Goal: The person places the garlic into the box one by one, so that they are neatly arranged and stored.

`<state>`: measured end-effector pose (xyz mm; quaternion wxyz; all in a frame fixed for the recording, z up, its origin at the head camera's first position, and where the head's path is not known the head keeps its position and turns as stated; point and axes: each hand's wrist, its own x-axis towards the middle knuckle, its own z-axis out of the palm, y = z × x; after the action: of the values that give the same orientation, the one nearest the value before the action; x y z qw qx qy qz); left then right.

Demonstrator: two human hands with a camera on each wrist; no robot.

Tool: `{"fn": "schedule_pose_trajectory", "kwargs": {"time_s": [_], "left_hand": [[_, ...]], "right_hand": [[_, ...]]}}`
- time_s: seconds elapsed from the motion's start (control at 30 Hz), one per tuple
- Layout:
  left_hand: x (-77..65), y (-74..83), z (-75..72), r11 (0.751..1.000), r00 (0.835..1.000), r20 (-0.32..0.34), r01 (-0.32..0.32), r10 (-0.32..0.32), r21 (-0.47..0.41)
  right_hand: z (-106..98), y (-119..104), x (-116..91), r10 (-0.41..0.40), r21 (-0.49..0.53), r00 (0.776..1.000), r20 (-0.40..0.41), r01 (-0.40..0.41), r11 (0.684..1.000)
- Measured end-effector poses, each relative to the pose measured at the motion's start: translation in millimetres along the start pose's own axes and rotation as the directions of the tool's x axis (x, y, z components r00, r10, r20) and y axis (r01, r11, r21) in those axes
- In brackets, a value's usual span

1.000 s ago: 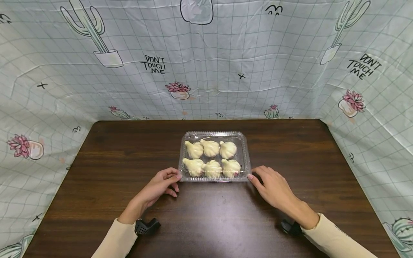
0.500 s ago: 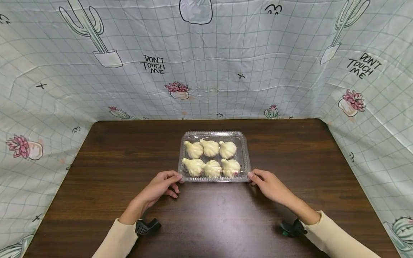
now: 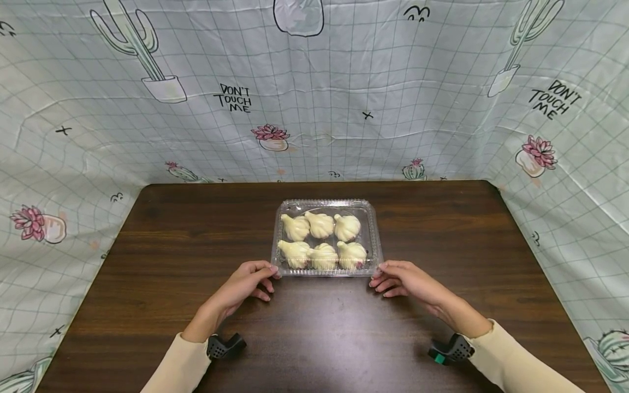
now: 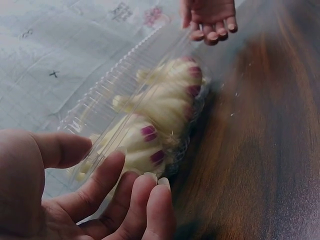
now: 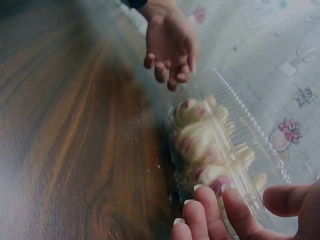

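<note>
A clear plastic clamshell box [image 3: 326, 272] with a ribbed rim lies on the brown wooden table, its lid down. Several pale garlic bulbs [image 3: 346, 228] sit inside in two rows, and purple patches show on the near bulbs [image 4: 155, 107] in the left wrist view. My left hand [image 3: 245, 285] pinches the rim at the box's front left corner between thumb and index finger. At the front right corner my right hand [image 3: 410, 281] pinches the rim the same way, its other fingers loosely curled below. In the right wrist view the thumb [image 5: 287, 200] overlaps the clear rim.
The wooden table [image 3: 196, 218] ends at a patterned cloth [image 3: 314, 109] that hangs behind and along both sides. A black wrist camera [image 3: 226, 346] is strapped at the left wrist, another black camera [image 3: 449, 349] at the right.
My right hand has turned, its fingers shifting from beside the right corner to below the front edge, with the thumb at the corner. The left hand and box stay nearly still.
</note>
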<state>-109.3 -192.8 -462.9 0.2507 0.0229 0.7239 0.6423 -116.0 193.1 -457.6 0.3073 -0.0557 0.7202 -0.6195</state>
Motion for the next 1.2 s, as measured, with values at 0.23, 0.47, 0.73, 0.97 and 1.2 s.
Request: {"fn": "schedule_pose_trajectory", "kwargs": {"time_s": [0.23,0.47,0.73,0.97,1.2], "left_hand": [[-0.1,-0.2,0.3,1.000,1.000,-0.002,0.007,-0.007,-0.007],[1.6,-0.8,1.6,1.000,0.999,-0.049,0.008,-0.009,-0.024],[3.2,-2.3,7.2,0.999,0.991,-0.130,-0.036,0.038,0.020],[4.7,-2.8,15.4,0.998,0.976,-0.212,-0.051,0.056,0.029],[8.1,-5.7,21.6,0.998,0.952,-0.298,-0.062,0.065,0.020]], "right_hand": [[0.5,0.8,-1.6,0.022,0.068,0.999,0.039,-0.024,0.997],[5.3,2.0,-1.1,0.025,0.077,0.999,0.021,-0.027,0.997],[10.6,2.1,-1.2,0.011,0.007,0.999,-0.051,-0.011,1.000],[12.2,3.5,-0.2,0.000,-0.006,0.994,-0.108,-0.001,1.000],[13.2,3.0,1.4,0.003,0.012,0.990,-0.141,-0.001,1.000]]}}
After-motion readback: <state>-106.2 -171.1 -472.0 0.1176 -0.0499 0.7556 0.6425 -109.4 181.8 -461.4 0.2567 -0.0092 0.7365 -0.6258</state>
